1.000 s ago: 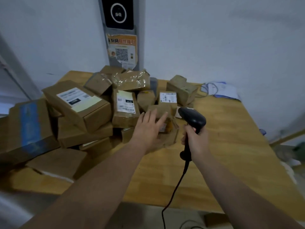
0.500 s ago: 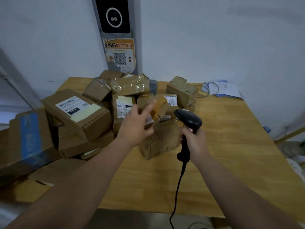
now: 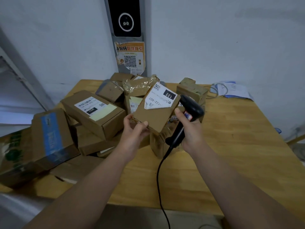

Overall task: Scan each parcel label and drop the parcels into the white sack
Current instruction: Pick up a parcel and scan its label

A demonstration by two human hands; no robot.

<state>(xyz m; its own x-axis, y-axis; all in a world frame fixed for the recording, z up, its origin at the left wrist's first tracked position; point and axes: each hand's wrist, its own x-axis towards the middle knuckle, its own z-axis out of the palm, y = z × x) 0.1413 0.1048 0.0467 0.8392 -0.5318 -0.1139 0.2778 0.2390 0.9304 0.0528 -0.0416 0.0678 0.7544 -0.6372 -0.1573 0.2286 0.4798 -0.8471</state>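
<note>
Parcel [image 3: 155, 118]: brown box, white label [image 3: 160, 98] facing up, held above the middle of the bench [image 3: 239, 154]. Left hand [image 3: 135, 136]: fingers pinch its near corner. Right hand [image 3: 192, 133]: fingers wrapped round black scanner [image 3: 192, 109], just beside the parcel. Pile of boxes [image 3: 92, 111]: bench's rear left corner.

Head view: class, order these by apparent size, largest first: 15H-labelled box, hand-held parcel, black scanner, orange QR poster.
1. 15H-labelled box
2. hand-held parcel, though nearer the camera
3. black scanner and orange QR poster look alike; unranked
</note>
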